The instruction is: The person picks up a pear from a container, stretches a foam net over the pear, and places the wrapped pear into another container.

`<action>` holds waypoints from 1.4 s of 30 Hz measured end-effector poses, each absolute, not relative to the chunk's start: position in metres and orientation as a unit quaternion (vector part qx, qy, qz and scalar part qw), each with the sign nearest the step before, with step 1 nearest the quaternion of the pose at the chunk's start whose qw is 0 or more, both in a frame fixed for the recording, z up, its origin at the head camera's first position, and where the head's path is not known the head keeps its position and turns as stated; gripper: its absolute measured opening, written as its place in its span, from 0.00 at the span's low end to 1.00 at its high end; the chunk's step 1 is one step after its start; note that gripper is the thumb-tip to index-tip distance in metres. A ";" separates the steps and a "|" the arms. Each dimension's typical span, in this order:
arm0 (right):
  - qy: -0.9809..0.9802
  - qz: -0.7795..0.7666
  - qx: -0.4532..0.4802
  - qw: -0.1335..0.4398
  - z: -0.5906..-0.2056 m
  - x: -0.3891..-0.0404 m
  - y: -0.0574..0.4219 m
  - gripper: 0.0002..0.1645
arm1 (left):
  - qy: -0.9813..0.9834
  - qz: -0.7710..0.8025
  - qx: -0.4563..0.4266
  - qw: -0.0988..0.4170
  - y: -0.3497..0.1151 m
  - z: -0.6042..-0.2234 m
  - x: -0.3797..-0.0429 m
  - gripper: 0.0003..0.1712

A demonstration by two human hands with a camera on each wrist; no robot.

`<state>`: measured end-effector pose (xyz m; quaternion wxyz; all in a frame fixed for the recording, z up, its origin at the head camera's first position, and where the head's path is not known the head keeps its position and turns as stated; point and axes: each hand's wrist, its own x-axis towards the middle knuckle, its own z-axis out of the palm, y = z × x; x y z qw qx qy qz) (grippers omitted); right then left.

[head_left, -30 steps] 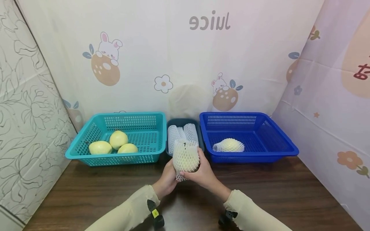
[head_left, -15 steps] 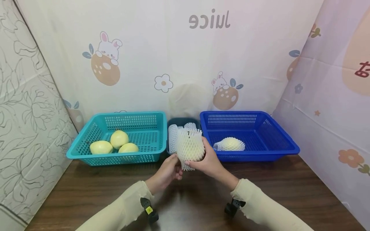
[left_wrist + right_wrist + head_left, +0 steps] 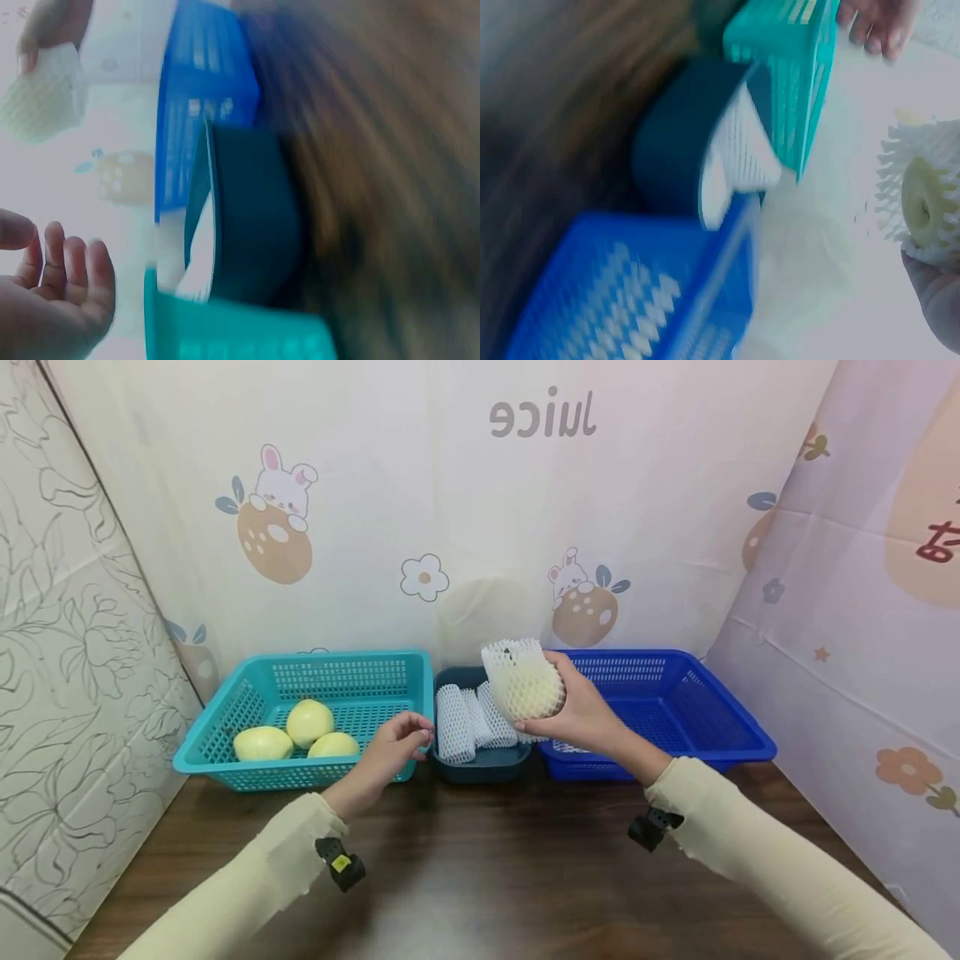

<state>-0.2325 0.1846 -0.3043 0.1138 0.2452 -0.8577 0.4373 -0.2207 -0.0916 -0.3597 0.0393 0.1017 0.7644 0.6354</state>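
My right hand [image 3: 585, 710] grips a pale yellow pear [image 3: 532, 689] in a white foam net sleeve, raised above the line between the small dark bin [image 3: 483, 773] and the blue basket [image 3: 675, 714]. The sleeve's loose end sticks out past the fruit; in the right wrist view the pear's bare end [image 3: 922, 206] shows inside it. My left hand [image 3: 386, 756] holds nothing, its fingers loosely bent, at the turquoise basket's [image 3: 292, 770] near right corner. Three bare pears [image 3: 309, 723] lie in that basket. Several foam net sleeves [image 3: 456, 722] lie in the bin.
The baskets and bin stand in a row on a dark wooden table [image 3: 480, 860], before a printed cloth backdrop [image 3: 360, 527]. My right hand and forearm mostly hide the sleeved pear in the blue basket. Both wrist views are blurred.
My left hand has let go of the sleeved pear and moved left toward the turquoise basket. My right hand has lifted the pear up and to the right.
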 end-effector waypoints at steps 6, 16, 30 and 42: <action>-0.872 0.388 0.276 0.110 -0.288 -0.254 0.205 0.57 | 0.855 0.504 0.121 -0.014 -0.114 -0.363 -0.232 0.12; -0.889 0.307 0.327 0.093 -0.277 -0.298 0.229 0.55 | 0.947 0.296 0.122 -0.034 -0.122 -0.384 -0.238 0.23; -0.950 0.125 0.285 0.039 -0.298 -0.352 0.265 0.49 | 0.971 0.188 0.140 -0.034 -0.112 -0.395 -0.243 0.25; -0.968 0.033 0.247 0.014 -0.319 -0.378 0.276 0.46 | 0.974 0.189 0.124 -0.032 -0.112 -0.395 -0.245 0.26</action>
